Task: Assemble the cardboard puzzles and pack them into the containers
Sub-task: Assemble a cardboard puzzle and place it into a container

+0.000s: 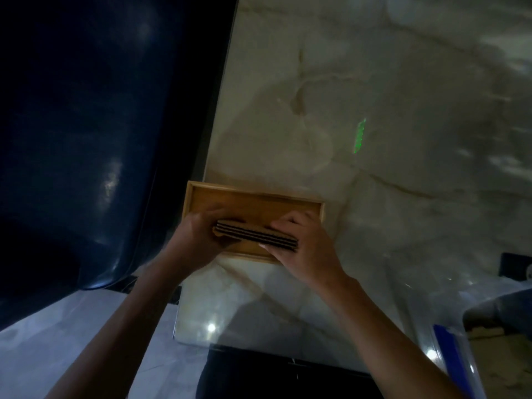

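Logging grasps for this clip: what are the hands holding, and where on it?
Both hold a stack of cardboard pieces above the wooden tray: left hand at its left end, right hand at its right end.

Both forearms bare, reaching forward from lower frame, converging toward centre. Left hand [198, 236] clamps left end of cardboard stack [256, 236]: fingers curled over top, thumb side under near edge, palm turned inward. Right hand [305, 246] clamps right end: fingers [290, 221] bent over top, knuckles raised, thumb along near edge just below grip. Wrists roughly level, slightly bent inward. Left hand somewhat motion-blurred; fingertips there hard to tell apart.
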